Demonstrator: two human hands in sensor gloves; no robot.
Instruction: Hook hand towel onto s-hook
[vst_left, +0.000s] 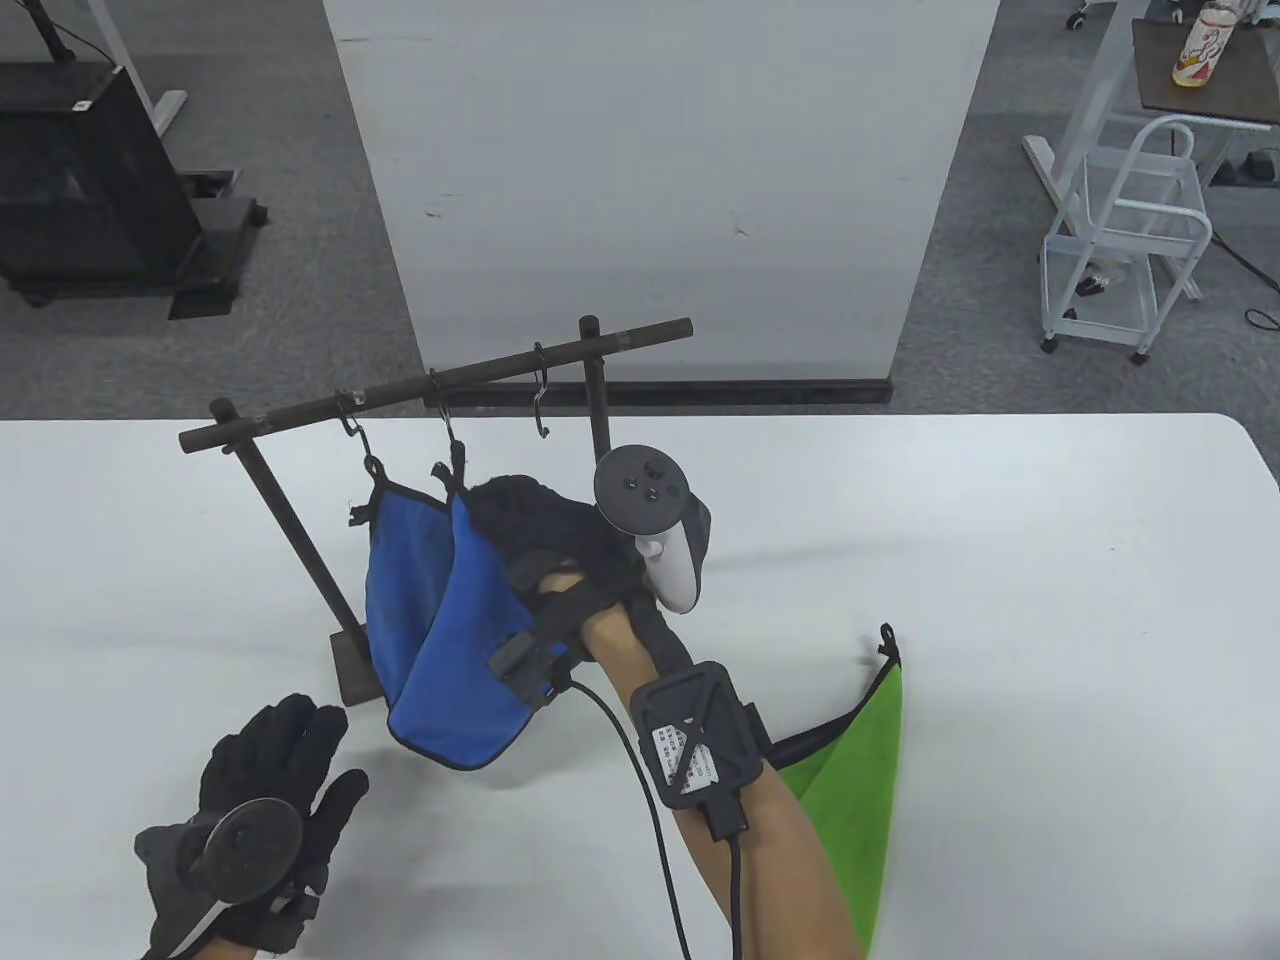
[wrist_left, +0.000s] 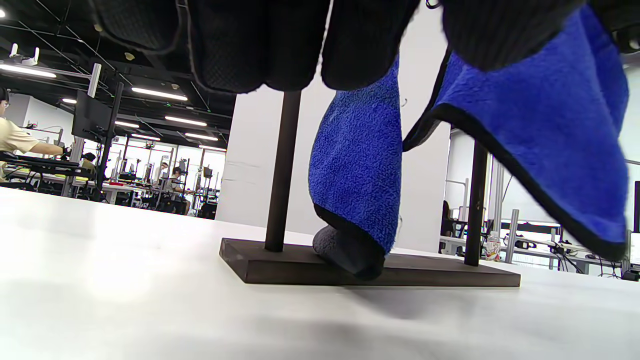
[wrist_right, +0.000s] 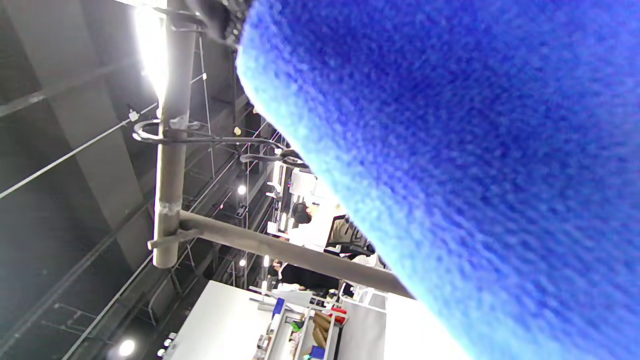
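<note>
Towel: the blue hand towel (vst_left: 440, 640) hangs from the rack (vst_left: 300, 545) at the left of the counter (vst_left: 1050, 560), its loops on the left two s-hooks (vst_left: 447, 425); the third s-hook (vst_left: 541, 392) is bare.
Right grip: the right hand (vst_left: 560, 545) sits against the towel's upper right edge; whether its fingers pinch the cloth cannot be told.
Left grip: the left hand (vst_left: 265, 800) is flat, fingers spread, holding nothing, near the rack's base.
Handling: light, soft, limp terry, judged unbreakable; best held at the corner loop.
Spare: a green towel (vst_left: 850, 790) lies on the right.
</note>
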